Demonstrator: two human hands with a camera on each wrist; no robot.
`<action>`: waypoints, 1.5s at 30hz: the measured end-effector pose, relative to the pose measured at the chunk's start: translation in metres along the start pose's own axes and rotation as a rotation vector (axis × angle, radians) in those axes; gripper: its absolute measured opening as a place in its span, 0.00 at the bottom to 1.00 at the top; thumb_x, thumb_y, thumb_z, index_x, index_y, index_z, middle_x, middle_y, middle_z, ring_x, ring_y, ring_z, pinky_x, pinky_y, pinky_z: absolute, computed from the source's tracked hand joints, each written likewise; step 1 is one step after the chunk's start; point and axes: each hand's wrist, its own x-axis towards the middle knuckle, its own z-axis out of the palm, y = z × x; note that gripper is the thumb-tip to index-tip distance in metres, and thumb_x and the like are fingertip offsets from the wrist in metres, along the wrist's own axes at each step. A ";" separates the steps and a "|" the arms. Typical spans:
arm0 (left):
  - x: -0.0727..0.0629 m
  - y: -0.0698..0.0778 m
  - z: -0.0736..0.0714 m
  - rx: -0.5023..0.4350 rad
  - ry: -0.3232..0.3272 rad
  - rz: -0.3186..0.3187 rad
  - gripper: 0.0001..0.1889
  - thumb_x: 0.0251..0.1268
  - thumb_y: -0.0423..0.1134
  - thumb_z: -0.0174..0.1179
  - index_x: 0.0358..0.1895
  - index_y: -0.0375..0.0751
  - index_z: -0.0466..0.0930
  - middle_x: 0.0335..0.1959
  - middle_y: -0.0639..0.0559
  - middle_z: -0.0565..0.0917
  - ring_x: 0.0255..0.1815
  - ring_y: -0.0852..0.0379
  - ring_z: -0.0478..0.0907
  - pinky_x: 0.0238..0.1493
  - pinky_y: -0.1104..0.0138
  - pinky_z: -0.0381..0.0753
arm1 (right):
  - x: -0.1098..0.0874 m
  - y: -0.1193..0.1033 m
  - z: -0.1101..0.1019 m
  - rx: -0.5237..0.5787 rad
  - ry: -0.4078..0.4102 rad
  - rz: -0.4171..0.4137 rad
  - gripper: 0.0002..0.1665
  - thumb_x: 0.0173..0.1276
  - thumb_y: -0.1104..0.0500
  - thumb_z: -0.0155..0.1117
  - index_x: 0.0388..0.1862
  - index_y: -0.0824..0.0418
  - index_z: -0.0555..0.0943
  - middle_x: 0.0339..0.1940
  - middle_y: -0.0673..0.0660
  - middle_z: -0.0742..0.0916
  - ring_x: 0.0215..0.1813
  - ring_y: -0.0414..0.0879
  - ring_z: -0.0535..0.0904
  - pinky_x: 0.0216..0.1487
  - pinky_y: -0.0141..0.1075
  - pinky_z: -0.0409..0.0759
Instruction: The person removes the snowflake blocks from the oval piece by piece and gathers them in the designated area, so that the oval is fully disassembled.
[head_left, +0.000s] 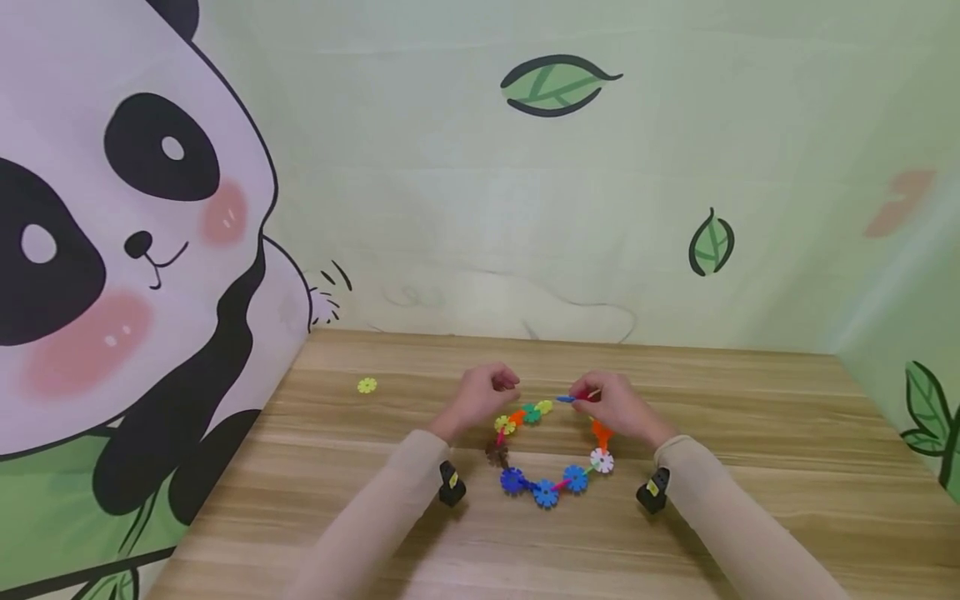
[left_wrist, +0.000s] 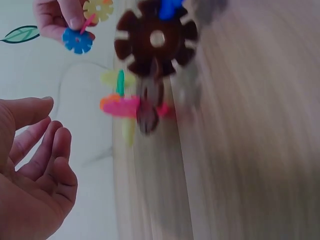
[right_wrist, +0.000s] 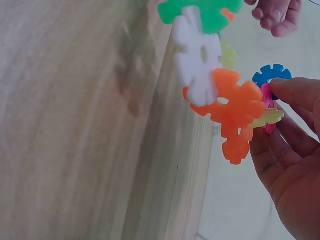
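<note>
A chain of interlocked, notched plastic discs (head_left: pixel 546 495) in many colours curves into a ring with a gap at its far side. At the chain's right end, my right hand (head_left: pixel 613 405) pinches a pink disc (right_wrist: pixel 268 93) joined to a blue disc (right_wrist: pixel 282 70). Orange discs (right_wrist: pixel 239 102) and a white disc (head_left: pixel 602 460) follow below that hand. My left hand (head_left: pixel 483 393) holds nothing, its fingers loosely bent, beside the chain's left end with its yellow disc (head_left: pixel 544 407). A brown disc (left_wrist: pixel 131 39) looms close in the left wrist view.
One loose yellow disc (head_left: pixel 367 386) lies at the far left of the wooden table (head_left: pixel 765 417). Behind the table hangs a pale green backdrop (head_left: pixel 420 167) with a panda and leaves. Each wrist carries a small black camera (head_left: pixel 452 485).
</note>
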 end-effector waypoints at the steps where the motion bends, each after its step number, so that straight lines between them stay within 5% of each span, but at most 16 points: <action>1: 0.000 0.002 0.002 -0.006 -0.003 0.003 0.10 0.62 0.32 0.62 0.45 0.32 0.79 0.37 0.50 0.81 0.39 0.55 0.77 0.43 0.65 0.78 | 0.000 0.000 0.000 0.000 0.000 0.002 0.03 0.62 0.68 0.65 0.35 0.64 0.82 0.35 0.53 0.84 0.37 0.47 0.79 0.43 0.42 0.81; 11: 0.009 0.011 0.026 -0.039 -0.066 0.008 0.11 0.60 0.33 0.63 0.45 0.33 0.80 0.39 0.50 0.83 0.42 0.55 0.79 0.42 0.67 0.78 | 0.001 0.000 0.002 0.030 0.014 -0.023 0.02 0.62 0.68 0.66 0.34 0.64 0.82 0.36 0.54 0.84 0.38 0.47 0.80 0.43 0.43 0.81; 23: 0.015 0.016 0.046 -0.024 -0.038 0.017 0.05 0.58 0.29 0.65 0.37 0.37 0.81 0.34 0.51 0.83 0.36 0.57 0.79 0.35 0.70 0.78 | 0.004 0.002 0.007 0.037 0.017 -0.090 0.03 0.61 0.68 0.66 0.34 0.64 0.82 0.35 0.53 0.85 0.38 0.46 0.80 0.43 0.40 0.81; 45: 0.018 0.013 0.053 -0.017 0.058 0.065 0.03 0.57 0.29 0.65 0.29 0.38 0.82 0.29 0.52 0.83 0.31 0.61 0.78 0.34 0.72 0.77 | -0.004 0.003 0.002 0.081 -0.021 -0.001 0.08 0.61 0.66 0.68 0.38 0.63 0.80 0.38 0.54 0.84 0.42 0.49 0.81 0.44 0.40 0.81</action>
